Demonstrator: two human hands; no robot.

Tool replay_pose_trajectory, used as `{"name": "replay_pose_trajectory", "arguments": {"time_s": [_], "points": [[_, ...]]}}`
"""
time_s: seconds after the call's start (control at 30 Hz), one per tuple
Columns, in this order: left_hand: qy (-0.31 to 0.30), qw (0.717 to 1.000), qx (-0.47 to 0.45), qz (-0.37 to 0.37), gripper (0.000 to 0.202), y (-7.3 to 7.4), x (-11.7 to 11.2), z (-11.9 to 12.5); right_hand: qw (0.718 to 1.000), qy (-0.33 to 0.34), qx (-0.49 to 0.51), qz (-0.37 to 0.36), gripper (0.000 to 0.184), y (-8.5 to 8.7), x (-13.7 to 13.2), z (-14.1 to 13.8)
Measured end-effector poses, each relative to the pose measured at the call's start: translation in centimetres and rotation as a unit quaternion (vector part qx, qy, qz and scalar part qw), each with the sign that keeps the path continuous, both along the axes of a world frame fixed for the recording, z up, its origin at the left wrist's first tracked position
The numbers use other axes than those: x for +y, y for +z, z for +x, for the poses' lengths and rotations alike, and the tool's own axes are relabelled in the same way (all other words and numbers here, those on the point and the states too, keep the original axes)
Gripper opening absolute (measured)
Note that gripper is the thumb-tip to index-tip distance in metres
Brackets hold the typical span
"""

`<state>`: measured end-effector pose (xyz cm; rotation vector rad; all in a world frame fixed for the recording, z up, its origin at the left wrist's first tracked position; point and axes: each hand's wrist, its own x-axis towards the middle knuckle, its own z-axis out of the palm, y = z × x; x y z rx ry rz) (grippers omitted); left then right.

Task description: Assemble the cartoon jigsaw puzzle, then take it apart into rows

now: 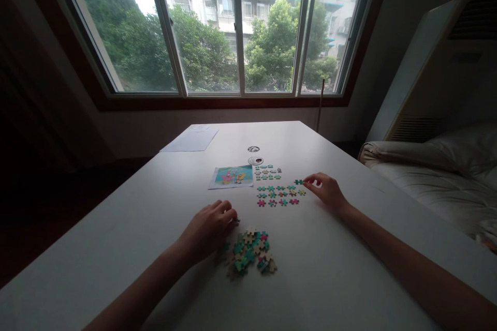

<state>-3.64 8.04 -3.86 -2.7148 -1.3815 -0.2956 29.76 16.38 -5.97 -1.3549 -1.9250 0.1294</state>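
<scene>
My right hand [326, 191] reaches to the right end of the laid-out rows and pinches a green jigsaw puzzle piece [298, 182] at the table surface. Several rows of separate puzzle pieces [272, 195] lie to its left. Closer to me, my left hand [212, 227] has its fingers closed around a puzzle piece [237, 221], of which only a small part shows. Just right of that hand is a heap of mixed puzzle pieces [248, 251], some face up in green and pink, some showing plain backs. A cartoon picture sheet [234, 177] lies beyond the left hand.
All this rests on a white table [330, 269]. Two round black-and-white items [255, 161] lie past the picture. Papers [190, 139] are at the far left corner. A sofa [423, 181] stands on the right, and a window [238, 36] is ahead.
</scene>
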Motion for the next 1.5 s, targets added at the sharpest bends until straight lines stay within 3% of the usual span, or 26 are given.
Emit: {"name": "replay_pose_trajectory", "arguments": {"time_s": [0.2,0.47,0.63,1.13,1.5], "points": [[-0.013,1.0,0.007,-0.002,0.027,-0.3,0.2,-0.2,0.994,-0.022,-0.036,-0.098,0.02,-1.0,1.5,2.0],[-0.019,1.0,0.015,-0.015,0.032,-0.1,0.3,-0.3,0.993,-0.006,-0.042,-0.109,0.023,-1.0,1.5,2.1],[-0.035,0.999,-0.001,-0.005,0.038,-0.2,0.5,-0.6,0.996,0.014,-0.036,-0.085,0.024,-1.3,1.6,1.9],[0.001,0.999,0.0,-0.045,0.015,-0.5,0.8,-1.1,0.997,0.051,-0.053,-0.006,0.016,-1.4,1.1,0.5],[-0.013,0.999,-0.002,-0.041,0.019,-0.4,0.9,-1.1,0.967,0.222,-0.105,0.067,0.013,0.3,-4.5,-5.4]]}}
